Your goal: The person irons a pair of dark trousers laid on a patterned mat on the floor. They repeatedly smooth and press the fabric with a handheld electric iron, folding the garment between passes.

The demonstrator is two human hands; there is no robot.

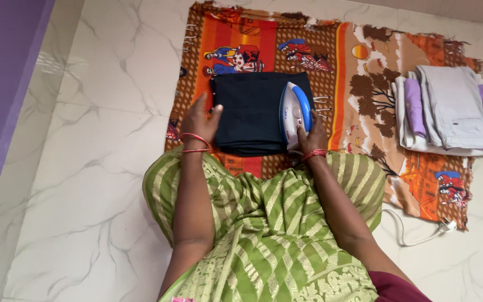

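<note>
A folded dark navy garment [251, 112] lies on a patterned orange and brown cloth [347, 72] spread on the floor. My right hand [312, 136] grips the handle of a white and blue iron [294, 112] resting on the right part of the garment. My left hand [199, 120] lies flat on the garment's left edge, fingers spread. Red bangles ring both wrists. My lap in green striped fabric [264, 223] fills the bottom of the view.
A stack of folded grey, white and lilac clothes [448, 109] sits on the cloth's right side. A white cord with a plug [445, 225] trails on the marble floor [85, 168] at the right. A purple wall [1, 84] runs along the left.
</note>
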